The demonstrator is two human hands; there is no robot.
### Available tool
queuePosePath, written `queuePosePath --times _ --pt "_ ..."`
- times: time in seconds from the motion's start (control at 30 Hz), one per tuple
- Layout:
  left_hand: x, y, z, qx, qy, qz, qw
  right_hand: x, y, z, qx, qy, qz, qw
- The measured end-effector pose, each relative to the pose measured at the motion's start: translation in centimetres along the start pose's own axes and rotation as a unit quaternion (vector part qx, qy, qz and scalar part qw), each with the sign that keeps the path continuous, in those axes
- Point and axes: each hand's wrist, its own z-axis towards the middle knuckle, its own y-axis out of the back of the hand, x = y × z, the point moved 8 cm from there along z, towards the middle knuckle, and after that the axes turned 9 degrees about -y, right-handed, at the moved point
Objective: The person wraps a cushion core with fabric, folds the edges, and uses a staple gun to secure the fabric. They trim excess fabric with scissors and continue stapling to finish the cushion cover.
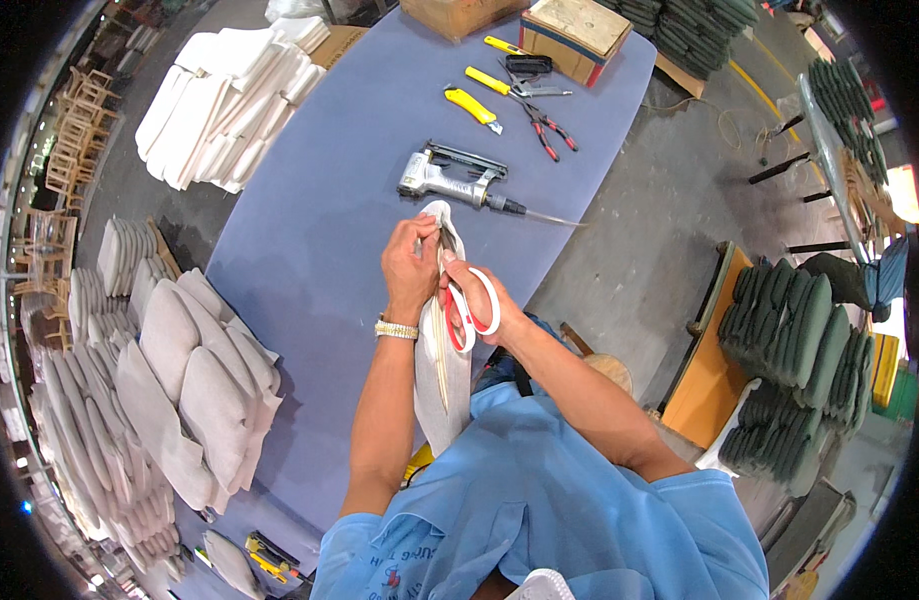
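Observation:
A light grey fabric-covered seat pad [441, 400] stands on edge in front of my body, its pale layered edge facing up. My left hand [411, 268] is closed at the pad's far end, pinching the fabric edge. My right hand [468, 288] grips a pair of scissors [495, 305] with red and white handles. Their blades reach into the fabric edge beside my left fingers, and the tips are mostly hidden. Just beyond the pad lies a silver staple gun [447, 182] with an air hose attached.
On the blue-grey table [319, 200] lie a yellow utility knife [471, 107], red-handled pliers [541, 125] and a box [576, 40]. Grey pads [199, 360] are piled at left, white pads [224, 105] at far left. Dark green pads [784, 325] stand at right.

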Motion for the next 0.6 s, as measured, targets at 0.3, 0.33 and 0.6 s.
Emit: queuePosePath --times 0.3,0.33,0.6 --pt "-0.3 0.3 0.0 -0.002 0.008 -0.015 1.0 -0.4 -0.5 -0.5 -0.012 -0.001 0.013 1.0" --pt "-0.4 0.3 0.1 0.008 0.016 -0.008 1.0 -0.5 -0.4 -0.6 -0.008 -0.012 0.029 0.999" --pt "0.3 0.3 -0.4 0.002 0.048 -0.019 0.999 -0.7 -0.5 -1.3 0.023 -0.037 0.049 0.998"
